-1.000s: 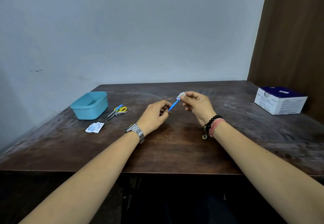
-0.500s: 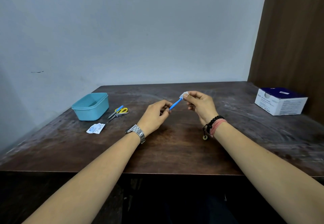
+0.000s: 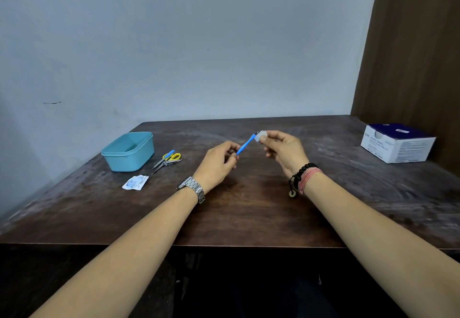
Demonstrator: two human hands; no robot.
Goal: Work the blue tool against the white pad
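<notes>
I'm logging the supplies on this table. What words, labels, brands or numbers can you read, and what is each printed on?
Nothing can be quoted with confidence.
White and dark blue cardboard box: lines of print on its sides, too small and blurred to read.
Small torn white paper packet: bluish print, too blurred to read.
Silver metal wristwatch: no marking legible.
Light blue plastic tub, yellow-handled scissors and thin blue plastic stick: no lettering visible.

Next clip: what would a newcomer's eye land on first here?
Mid-table, the left hand pinches a thin blue stick while the right hand pinches a small whitish piece at its far tip. A teal tub sits far left, a white-and-blue box far right.
</notes>
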